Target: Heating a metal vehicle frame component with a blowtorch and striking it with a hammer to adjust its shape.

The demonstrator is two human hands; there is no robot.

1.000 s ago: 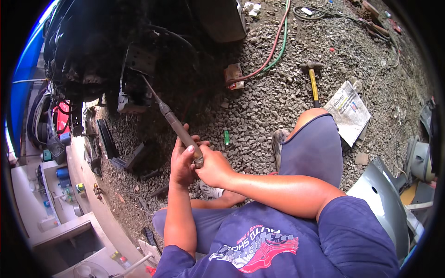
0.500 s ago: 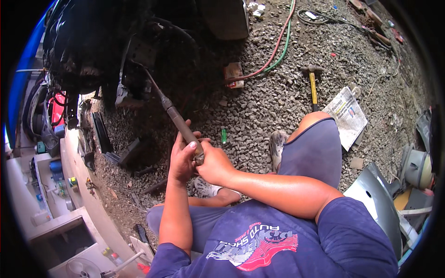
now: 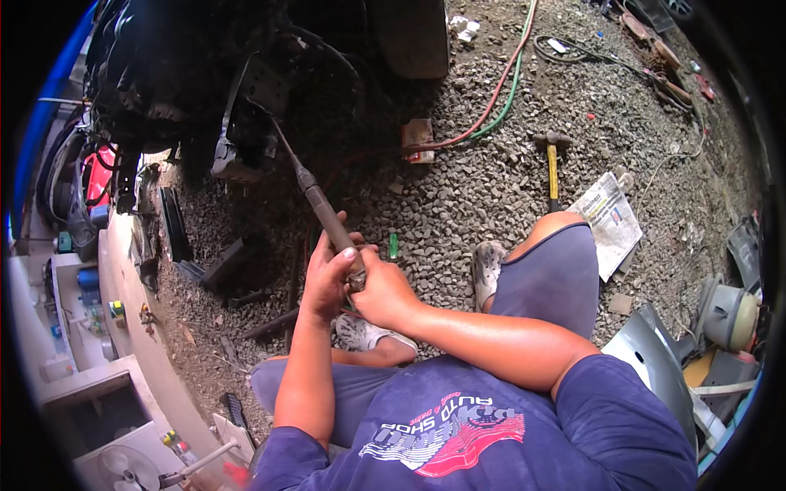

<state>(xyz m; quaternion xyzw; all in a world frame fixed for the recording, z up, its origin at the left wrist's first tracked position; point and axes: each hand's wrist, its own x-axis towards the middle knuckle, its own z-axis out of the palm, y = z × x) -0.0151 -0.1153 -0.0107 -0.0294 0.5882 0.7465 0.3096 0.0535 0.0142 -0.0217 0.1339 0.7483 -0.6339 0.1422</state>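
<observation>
A gas torch [image 3: 329,218] with a brown cylindrical handle and a long thin tip slants up and away from my lap. My left hand [image 3: 326,282] wraps round the handle's left side, thumb lying along it. At the butt end my right hand [image 3: 385,293] is closed on the same torch. The tip points to a bent metal bracket [image 3: 242,151] on the dark, opened-up vehicle [image 3: 176,69]; whether it touches is lost in shadow. No flame shows.
Red and green hoses [image 3: 509,78] cross the gravel past a small box [image 3: 418,141]. A yellow-handled hammer [image 3: 553,168] and folded newspaper [image 3: 607,225] lie beyond my right knee. A green lighter [image 3: 393,245] is near my hands. Grey body panels [image 3: 647,344] stand at right.
The whole view has shifted slightly, the vehicle now a little lower and farther right. Both hands keep the same hold on the torch, its tip still toward the bracket.
</observation>
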